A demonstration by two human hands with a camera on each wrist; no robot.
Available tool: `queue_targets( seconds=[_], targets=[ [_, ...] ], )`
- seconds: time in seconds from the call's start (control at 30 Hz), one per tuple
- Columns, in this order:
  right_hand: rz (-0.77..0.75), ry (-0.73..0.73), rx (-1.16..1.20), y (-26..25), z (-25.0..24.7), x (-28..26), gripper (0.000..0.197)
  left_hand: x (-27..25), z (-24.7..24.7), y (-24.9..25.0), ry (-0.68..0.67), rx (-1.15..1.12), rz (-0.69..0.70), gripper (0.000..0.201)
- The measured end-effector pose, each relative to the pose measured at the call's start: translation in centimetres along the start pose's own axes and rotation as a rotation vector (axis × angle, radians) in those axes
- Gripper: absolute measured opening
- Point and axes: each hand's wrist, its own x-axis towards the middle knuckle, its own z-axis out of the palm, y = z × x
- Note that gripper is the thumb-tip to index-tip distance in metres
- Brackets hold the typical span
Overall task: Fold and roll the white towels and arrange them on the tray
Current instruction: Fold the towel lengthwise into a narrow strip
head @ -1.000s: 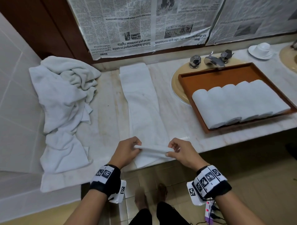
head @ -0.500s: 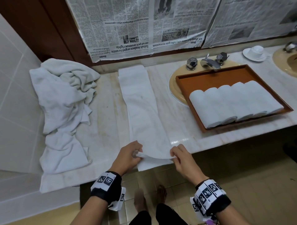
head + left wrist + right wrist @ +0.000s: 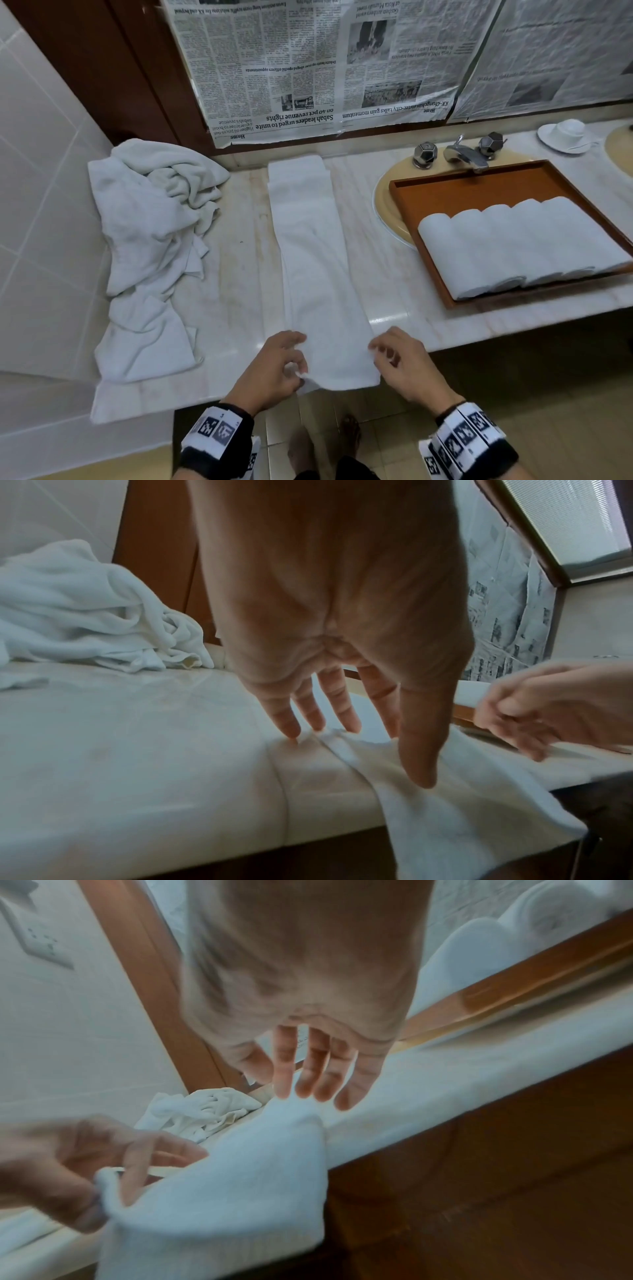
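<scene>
**Around the marble counter**

Newspaper sheets [image 3: 308,65] hang upside down across the wall at twelve o'clock, above a pale marble counter [image 3: 236,274]. At two o'clock a chrome tap [image 3: 462,156] sits between two faceted knobs over a tan basin [image 3: 385,202]. Farther right, a white cup and saucer [image 3: 567,135]. White tiles [image 3: 37,171] cover the nine o'clock wall.

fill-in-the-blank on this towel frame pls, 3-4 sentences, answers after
1. The rolled towels on the tray number ____.
2. The near end of the folded towel hangs over the counter's ____ edge.
3. The heap of loose towels lies to the ____ of the folded towel.
4. The tray sits partly over the ____, just in front of the tap.

Missing words: five; front; left; sink
</scene>
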Motion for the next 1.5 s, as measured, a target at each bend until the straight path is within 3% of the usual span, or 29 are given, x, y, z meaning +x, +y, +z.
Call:
queue_targets(
  seconds=[0.13, 0.23, 0.33, 0.4, 0.5, 0.6, 0.73, 0.87, 1.13, 1.33, 1.5],
  targets=[
    [-0.177, 0.170, -0.074, -0.4, -0.4, 6.1, 0.021, -0.6, -0.4, 0.4, -0.038, -0.051, -0.042, 0.019],
    [-0.192, 0.199, -0.116, -0.9, -0.5, 11.7, 0.027, -0.4, -1.1, 0.8, -0.027, -0.134, -0.124, 0.010],
    [-0.135, 0.153, -0.132, -1.5, -0.2, 15.6, 0.031, 1.9, -2.2, 1.3, 0.167, -0.133, -0.200, 0.005],
    [-0.084, 0.107, -0.141, -2.0, 0.1, 17.2, 0.032, 4.0, -2.6, 1.3, 0.306, -0.052, -0.281, 0.023],
    [-0.018, 0.069, -0.126, -2.5, 0.1, 18.1, 0.041, 6.4, -2.5, 1.5, 0.351, -0.026, -0.436, 0.034],
    [0.012, 0.011, -0.143, -2.4, -0.2, 18.3, 0.053, 7.5, -2.5, 1.4, 0.329, -0.040, -0.491, 0.019],
    [0.024, 0.064, -0.172, -1.5, -0.8, 18.5, 0.044, 7.1, -2.3, 0.7, 0.271, -0.085, -0.523, 0.019],
    [0.001, 0.105, -0.200, -1.2, -0.7, 18.5, 0.032, 6.7, -2.0, 1.6, 0.289, 0.023, -0.547, 0.032],
    [-0.085, 0.109, -0.516, -1.4, 0.0, 18.4, 0.043, 6.8, -2.2, 1.9, 0.348, -0.070, -0.571, 0.011],
    [-0.018, 0.093, -0.523, -1.3, -0.8, 18.4, 0.045, 5.6, -2.8, -0.2, 0.228, -0.144, -0.655, 0.010],
    [0.044, 0.105, -0.508, -2.3, -0.9, 18.2, 0.038, 4.8, -3.1, -0.7, 0.166, -0.182, -0.639, 0.013]
  ],
)
